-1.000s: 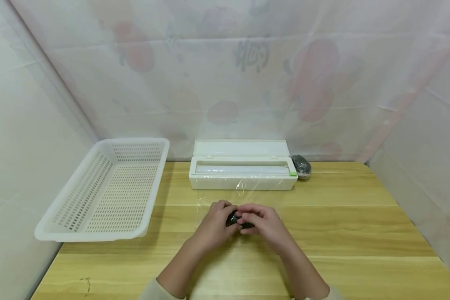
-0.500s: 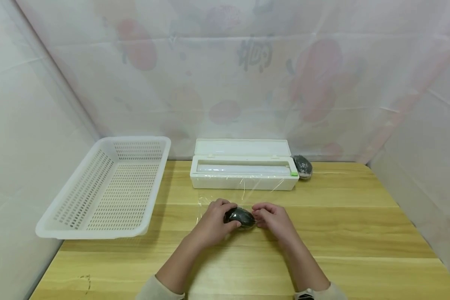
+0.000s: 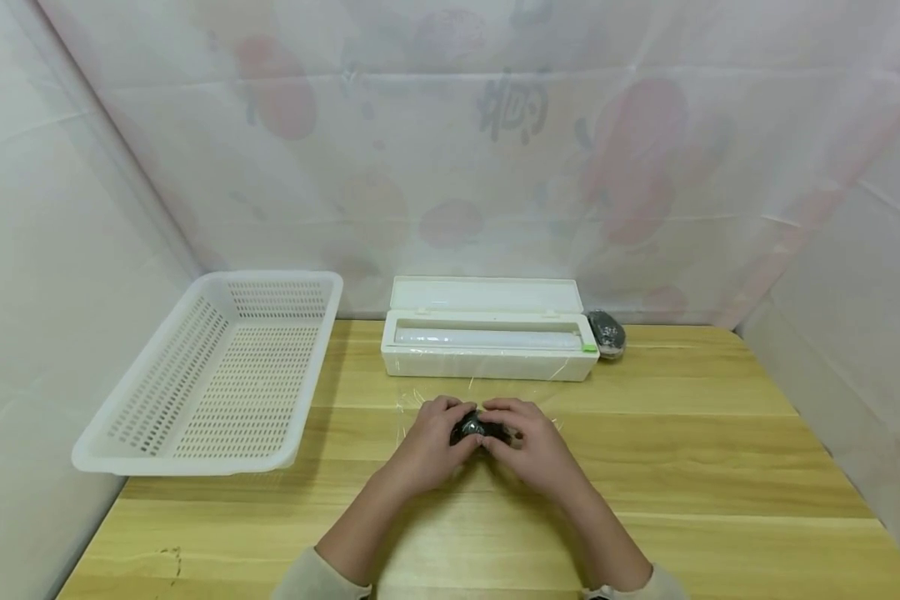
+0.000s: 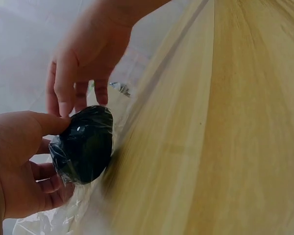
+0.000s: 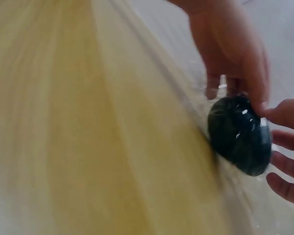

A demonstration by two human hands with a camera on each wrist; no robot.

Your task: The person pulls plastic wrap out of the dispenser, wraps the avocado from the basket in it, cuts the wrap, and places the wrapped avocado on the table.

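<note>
A smooth, dark green-black oval object [image 5: 239, 136], wrapped in shiny cling film, rests at the middle of the table between both hands. My left hand [image 3: 433, 443] holds its left side, thumb in front and fingers curled behind. From the other side my right hand [image 3: 534, 443] curls its thumb and fingers around the right end, and the two thumbs meet near its front. In the head view the hands cover much of the object. A clear sheet of cling film [image 3: 408, 410] runs beneath it from the roll [image 3: 487, 338] in an opened white dispenser box [image 3: 487, 365].
Against the box's right end lies a second dark, film-wrapped object [image 3: 607, 335]. A white perforated basket [image 3: 311, 375] stands at the left, partly over the table edge. Fabric walls enclose the wooden table [image 3: 690, 467] at the back and sides.
My right hand drew back to the right half a second ago, exposing the dark object, and has returned onto it. The left hand has kept its hold.
</note>
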